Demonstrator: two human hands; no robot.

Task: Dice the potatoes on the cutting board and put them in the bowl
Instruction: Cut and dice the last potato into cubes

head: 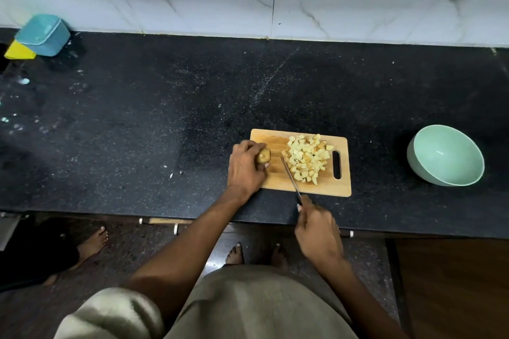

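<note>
Left hand (246,166) mostly hides potato (264,157); right hand (316,231) covers knife (291,177) handle.

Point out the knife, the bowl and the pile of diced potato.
knife (290,175), head view, middle of the blade.
bowl (413,158), head view, left outer wall.
pile of diced potato (307,158), head view, centre of the heap.

Beige short-sleeved shirt (248,305), bare forearms, bare feet (234,254).

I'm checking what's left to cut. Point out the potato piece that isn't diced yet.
It is the potato chunk gripped by the left hand at the cutting board's left end, apart from the pile of diced cubes.
</note>
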